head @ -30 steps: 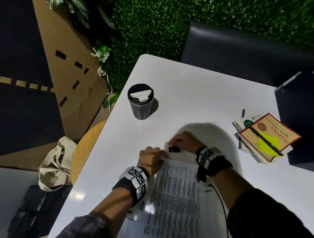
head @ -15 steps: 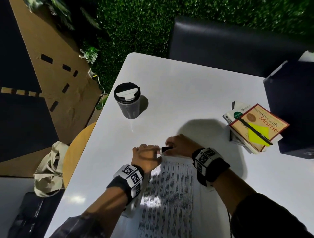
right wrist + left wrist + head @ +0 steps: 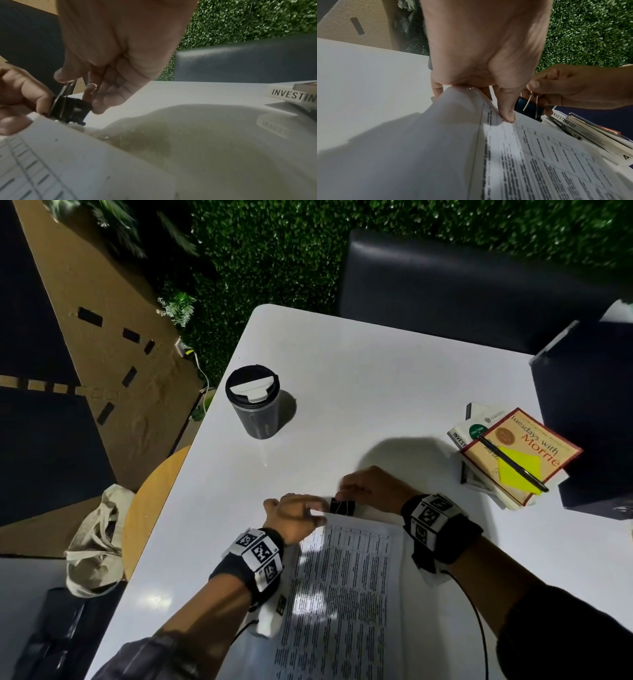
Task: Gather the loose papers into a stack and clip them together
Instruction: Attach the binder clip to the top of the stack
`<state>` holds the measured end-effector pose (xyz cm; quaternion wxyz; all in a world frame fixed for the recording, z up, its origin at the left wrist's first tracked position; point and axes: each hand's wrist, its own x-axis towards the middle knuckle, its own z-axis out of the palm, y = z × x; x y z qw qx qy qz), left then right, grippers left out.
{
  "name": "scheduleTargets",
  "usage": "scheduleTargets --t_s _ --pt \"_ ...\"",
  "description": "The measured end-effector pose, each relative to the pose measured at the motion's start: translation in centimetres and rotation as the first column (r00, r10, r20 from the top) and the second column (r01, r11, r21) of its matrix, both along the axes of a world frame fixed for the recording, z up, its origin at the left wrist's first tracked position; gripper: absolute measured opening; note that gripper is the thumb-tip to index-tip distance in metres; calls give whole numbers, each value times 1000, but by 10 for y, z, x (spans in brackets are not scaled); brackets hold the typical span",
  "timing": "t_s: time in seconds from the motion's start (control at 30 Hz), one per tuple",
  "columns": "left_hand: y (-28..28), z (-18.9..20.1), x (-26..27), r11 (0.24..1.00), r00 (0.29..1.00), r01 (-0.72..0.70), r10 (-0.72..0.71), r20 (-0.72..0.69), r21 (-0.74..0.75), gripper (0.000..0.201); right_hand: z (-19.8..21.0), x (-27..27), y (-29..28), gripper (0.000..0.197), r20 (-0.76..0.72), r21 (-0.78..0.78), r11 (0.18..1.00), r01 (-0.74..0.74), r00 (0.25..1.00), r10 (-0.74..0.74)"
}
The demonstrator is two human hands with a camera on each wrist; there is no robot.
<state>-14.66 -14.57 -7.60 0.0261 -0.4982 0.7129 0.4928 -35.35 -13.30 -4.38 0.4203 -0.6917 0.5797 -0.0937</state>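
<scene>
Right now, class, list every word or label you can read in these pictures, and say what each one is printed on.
"Tuesdays with Morrie": cover of the top book, under a yellow note and a pen.
"INVESTING101": spine of the white book lower in that pile.
"A": a single letter on a white book edge.
Printed papers: table text too blurred to read.
Tumbler: small side mark, unreadable.

The table (image 3: 394,378) is plain white. The papers (image 3: 346,594) at its near edge are white, printed with black text in ruled columns. The binder clip (image 3: 342,506) on their far edge is black with silver wire handles. A dark grey cup (image 3: 257,409) near the left edge has a black lid with a white tab. At the right edge, the top book (image 3: 520,453) is tan with a red border and red lettering, carrying a yellow note (image 3: 519,474) and black pen (image 3: 512,463).
</scene>
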Motion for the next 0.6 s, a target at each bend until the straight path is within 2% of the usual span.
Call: scheduleTargets --t_s 0.13,0.2,0.27,0.47,0.6 --pt "-1 2 -1 999 998 -29 30 -52 18 8 1 1 5 18 8 3 999 -34 999 34" --pt "0 0 1 996 985 -70 76 -154 49 16 0 1 8 21 1 13 998 -55 999 55" --pt "1 -3 2 996 976 -82 89 -199 44 25 -3 0 11 24 13 16 999 -51 999 51" --pt "5 -22 4 986 967 -164 159 -197 -10 37 -7 1 18 32 15 84 993 -89 996 88" --pt "5 -9 2 985 964 -167 154 -216 -42 25 -8 1 26 31 115 60 993 99 988 -105"
